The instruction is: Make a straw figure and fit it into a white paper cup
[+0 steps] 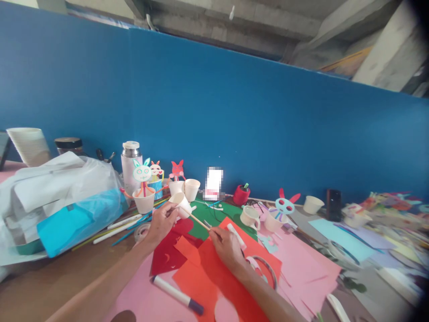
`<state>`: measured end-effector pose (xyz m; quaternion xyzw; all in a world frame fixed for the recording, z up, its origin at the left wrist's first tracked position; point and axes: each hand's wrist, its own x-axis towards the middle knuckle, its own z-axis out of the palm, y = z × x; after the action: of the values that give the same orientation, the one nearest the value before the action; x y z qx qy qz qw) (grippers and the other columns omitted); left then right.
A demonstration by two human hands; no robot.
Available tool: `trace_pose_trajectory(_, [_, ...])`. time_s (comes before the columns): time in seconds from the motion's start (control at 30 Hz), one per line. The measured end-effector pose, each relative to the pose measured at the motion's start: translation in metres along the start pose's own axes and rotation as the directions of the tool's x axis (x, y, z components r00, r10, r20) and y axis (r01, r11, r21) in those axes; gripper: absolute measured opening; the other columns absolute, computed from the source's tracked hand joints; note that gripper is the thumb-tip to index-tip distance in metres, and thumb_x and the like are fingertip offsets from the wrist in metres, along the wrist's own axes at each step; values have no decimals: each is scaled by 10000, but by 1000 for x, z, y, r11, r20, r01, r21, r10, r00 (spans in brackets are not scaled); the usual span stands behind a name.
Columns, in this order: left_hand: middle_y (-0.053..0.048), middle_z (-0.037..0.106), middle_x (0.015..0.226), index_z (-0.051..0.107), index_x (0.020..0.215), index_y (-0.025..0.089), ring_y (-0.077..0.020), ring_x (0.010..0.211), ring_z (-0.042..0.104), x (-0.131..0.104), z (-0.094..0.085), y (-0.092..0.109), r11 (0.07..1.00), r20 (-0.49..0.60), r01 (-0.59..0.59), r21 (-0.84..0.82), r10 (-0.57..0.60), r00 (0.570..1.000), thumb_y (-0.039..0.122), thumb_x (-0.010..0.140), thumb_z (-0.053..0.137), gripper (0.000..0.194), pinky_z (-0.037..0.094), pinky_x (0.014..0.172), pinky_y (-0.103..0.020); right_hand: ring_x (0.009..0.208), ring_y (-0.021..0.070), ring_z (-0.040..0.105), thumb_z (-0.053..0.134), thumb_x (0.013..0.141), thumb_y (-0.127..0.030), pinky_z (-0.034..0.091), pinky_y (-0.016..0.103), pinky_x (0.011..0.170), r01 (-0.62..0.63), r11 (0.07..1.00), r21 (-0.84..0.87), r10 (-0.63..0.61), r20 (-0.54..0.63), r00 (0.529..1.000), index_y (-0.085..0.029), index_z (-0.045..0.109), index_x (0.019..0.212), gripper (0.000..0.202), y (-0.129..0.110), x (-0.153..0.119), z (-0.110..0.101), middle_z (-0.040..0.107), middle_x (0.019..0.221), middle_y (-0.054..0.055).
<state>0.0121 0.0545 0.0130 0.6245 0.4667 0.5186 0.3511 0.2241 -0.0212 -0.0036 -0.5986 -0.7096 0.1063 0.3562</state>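
Note:
My left hand [164, 220] grips a white paper cup [181, 205] by its rim, tilted on its side above the papers. In my right hand [225, 243] is a thin wooden stick [197, 219], pinched near its lower end; its far tip reaches the cup's side. Whether the tip touches or enters the cup is too small to tell. Beneath my hands lie red-orange paper [214, 275], dark red paper [164, 257] and green paper [201, 230]. A white marker with a dark cap [177, 295] lies in front.
Behind stand paper cups with rabbit figures [145, 203], a flask [127, 167] and a lit phone screen [213, 183]. A plastic bag of papers [83, 201] fills the left. Rightward are a mug [250, 217], tape [268, 270], pink paper [308, 268] and another rabbit [284, 206].

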Motion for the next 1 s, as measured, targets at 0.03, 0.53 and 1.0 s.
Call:
trace_pose_trajectory(0.03, [49, 576, 546, 599, 845, 158, -100, 415, 500, 0, 0, -1, 1000, 4, -5, -6, 5, 1000, 325, 739, 506, 218, 413, 439, -214, 512, 127, 504, 389, 865, -331, 285, 221, 499, -3, 1000, -5, 3, 1, 1000, -221, 638, 745, 298, 0, 0, 0, 589, 574, -7])
trace_pose_trajectory(0.53, [-25, 603, 815, 610, 815, 157, -115, 600, 561, -2, 2, -4, 965, 0, -223, 137, 226, 974, 255, 779, 470, 174, 451, 567, -225, 547, 136, 529, 395, 870, -325, 295, 226, 520, -22, 998, -57, 24, 35, 999, -220, 628, 764, 277, 3, 0, 1, 600, 593, -5])
trace_pose_trajectory(1.0, [-39, 608, 790, 606, 797, 165, -142, 754, 572, -1, 3, -14, 839, 44, -482, 253, 488, 872, 147, 797, 466, 142, 454, 707, -249, 633, 141, 591, 367, 896, -276, 330, 222, 574, 82, 955, -287, -104, -64, 993, -221, 639, 770, 304, 6, -3, 2, 659, 662, 4])
